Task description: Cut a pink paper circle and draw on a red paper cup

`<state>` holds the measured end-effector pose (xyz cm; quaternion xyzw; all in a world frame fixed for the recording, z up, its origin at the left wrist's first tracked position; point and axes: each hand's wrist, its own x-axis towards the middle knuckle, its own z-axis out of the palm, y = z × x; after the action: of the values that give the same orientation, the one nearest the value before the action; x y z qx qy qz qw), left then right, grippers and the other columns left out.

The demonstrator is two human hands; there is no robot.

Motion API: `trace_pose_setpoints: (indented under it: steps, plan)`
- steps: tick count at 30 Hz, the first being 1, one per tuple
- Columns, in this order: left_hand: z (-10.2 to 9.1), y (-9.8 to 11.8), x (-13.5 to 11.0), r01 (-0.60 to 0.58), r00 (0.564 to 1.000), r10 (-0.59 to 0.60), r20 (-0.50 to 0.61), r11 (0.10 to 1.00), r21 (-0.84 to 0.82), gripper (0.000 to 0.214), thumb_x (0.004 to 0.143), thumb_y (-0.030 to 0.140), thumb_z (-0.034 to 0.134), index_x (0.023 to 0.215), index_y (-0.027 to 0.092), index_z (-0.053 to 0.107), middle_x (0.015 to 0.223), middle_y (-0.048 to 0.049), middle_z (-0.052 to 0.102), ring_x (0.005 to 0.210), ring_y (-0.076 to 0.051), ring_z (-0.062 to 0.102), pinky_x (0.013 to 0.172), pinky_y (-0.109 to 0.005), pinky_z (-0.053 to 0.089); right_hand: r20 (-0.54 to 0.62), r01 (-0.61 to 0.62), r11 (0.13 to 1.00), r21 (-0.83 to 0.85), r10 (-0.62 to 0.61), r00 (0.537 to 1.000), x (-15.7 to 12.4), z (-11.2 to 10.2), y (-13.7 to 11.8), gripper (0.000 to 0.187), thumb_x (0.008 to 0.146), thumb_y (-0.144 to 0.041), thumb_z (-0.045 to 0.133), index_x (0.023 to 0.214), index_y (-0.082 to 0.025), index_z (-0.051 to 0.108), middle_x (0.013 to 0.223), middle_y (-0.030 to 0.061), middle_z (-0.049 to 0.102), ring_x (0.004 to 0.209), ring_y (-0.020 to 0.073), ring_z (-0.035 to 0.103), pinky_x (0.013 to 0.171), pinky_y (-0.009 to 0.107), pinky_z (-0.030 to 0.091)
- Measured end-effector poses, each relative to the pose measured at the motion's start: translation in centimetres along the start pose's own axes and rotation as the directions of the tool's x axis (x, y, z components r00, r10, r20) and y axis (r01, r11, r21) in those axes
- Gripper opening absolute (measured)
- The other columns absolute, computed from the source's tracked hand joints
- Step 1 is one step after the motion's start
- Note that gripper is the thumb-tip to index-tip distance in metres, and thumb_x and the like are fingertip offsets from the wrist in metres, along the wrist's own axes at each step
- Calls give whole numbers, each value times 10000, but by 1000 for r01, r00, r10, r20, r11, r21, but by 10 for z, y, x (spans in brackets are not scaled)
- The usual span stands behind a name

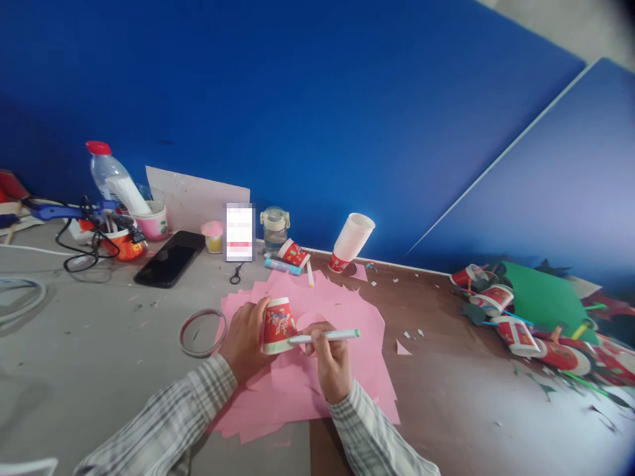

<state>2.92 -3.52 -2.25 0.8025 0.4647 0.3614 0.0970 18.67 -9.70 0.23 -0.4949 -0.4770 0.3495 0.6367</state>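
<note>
passage: right, between pink paper [364,370] and cup heap [516,334], over scraps [403,349] | in way: stacked cups [352,239] ahead, phone [170,259] left

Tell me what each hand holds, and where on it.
The left hand holds a red paper cup by its side; the right hand holds a marker by its barrel.

The bare left hand [245,338], its back showing, curves in a wide grasp; the bare right hand [331,365] is bent into a fine pinch near it; the left forearm [166,415] and right forearm [377,433], both in long grey-and-white checked fabric sleeves, slant inward from below
</note>
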Motion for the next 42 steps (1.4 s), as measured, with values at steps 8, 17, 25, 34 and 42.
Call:
trace_pose_setpoints:
  steps: [8,17,25,34,42]
  plan:
    - [2,-3,-1,-3,1000,3,9,1000,11,901,501,596,647,1222,214,267,942,-68,515,853,-270,506,730,-442,470,-4,46,999,-12,-46,999,-2,2,-4,282,779,-382,514,655,-165,644,442,-20,515,391,149,474,390,235,383]
    - [3,-3,-1,11,1000,-11,15,1000,-1,904,487,597,655,1215,216,279,939,-61,517,848,-265,508,742,-439,465,23,78,995,-58,-76,997,-3,1,0,213,778,-317,509,705,-178,654,509,-11,549,419,152,492,420,246,408]
    - [3,-3,0,6,1000,-5,16,1000,-22,894,495,581,656,1220,230,268,940,-64,513,841,-273,512,732,-455,461,37,119,987,-106,-115,993,-1,-2,4,197,780,-263,495,701,-178,655,574,22,620,446,166,524,439,262,432]
    - [-1,0,1,2,1000,-2,13,1000,9,873,508,607,632,1201,189,304,900,-61,514,829,-259,512,729,-433,475,-9,80,995,-63,-81,997,0,-5,3,187,744,-260,519,639,-180,652,551,27,631,411,149,497,388,227,386]
    - [0,-1,1,6,1000,-6,16,1000,26,898,496,630,629,1202,182,302,916,-72,522,841,-262,514,736,-433,476,51,105,993,-59,-102,993,-3,-4,1,187,780,-278,505,720,-193,661,548,1,586,440,156,504,435,246,407]
